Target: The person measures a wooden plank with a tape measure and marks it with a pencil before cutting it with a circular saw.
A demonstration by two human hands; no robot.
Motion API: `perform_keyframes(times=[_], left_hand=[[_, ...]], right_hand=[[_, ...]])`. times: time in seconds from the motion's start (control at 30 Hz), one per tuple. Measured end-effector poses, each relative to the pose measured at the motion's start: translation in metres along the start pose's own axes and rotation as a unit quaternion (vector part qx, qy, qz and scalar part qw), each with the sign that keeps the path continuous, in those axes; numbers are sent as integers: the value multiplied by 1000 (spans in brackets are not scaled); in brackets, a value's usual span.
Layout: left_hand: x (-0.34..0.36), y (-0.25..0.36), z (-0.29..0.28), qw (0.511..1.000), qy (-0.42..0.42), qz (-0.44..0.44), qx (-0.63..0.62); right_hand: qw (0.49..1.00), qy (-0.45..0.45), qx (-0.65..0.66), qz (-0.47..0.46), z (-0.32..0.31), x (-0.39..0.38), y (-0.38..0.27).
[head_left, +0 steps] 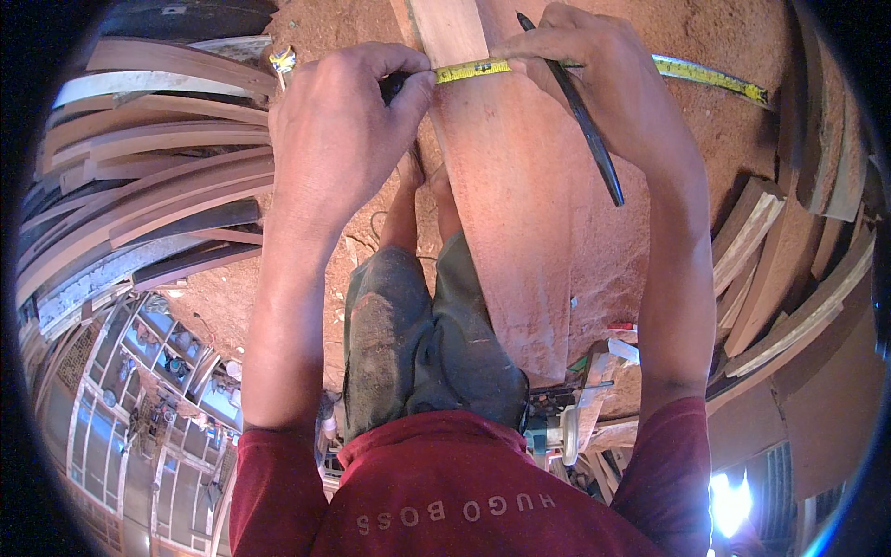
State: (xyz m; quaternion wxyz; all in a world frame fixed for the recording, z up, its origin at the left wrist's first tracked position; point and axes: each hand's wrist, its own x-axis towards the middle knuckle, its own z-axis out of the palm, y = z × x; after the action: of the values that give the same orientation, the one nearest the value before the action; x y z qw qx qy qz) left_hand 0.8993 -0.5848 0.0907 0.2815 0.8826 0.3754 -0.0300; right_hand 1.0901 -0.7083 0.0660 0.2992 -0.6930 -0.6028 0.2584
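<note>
A yellow tape measure point(471, 71) is stretched across a long wooden board point(510, 204). My left hand point(334, 130) is closed on the tape at the board's left edge; something dark shows inside the curled fingers, mostly hidden. At the board's other edge, my right hand point(617, 88) pinches the tape and also holds a slim black pen point(594, 144) slanting across the fingers, one end up at the far side. Past this hand, the yellow blade runs on to the right, over the sawdust-covered ground.
Long wooden pieces point(176, 139) are stacked on the left. More timber lengths point(752, 232) lean at the right. Sawdust point(687, 139) covers the ground around the board. Beside my right hip is a power tool point(561, 436), partly hidden. Framed panels point(139, 418) stand at lower left.
</note>
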Motion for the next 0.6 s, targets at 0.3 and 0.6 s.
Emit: perform_keyframes(times=[0.3,0.6], left_hand=[[0,0,1,1000,2,4,12],[-1,1,0,1000,-8,4,14]], right_hand=[[1000,20,7,-12,3,-1,4],[999,21,29,-9,3,0,3]])
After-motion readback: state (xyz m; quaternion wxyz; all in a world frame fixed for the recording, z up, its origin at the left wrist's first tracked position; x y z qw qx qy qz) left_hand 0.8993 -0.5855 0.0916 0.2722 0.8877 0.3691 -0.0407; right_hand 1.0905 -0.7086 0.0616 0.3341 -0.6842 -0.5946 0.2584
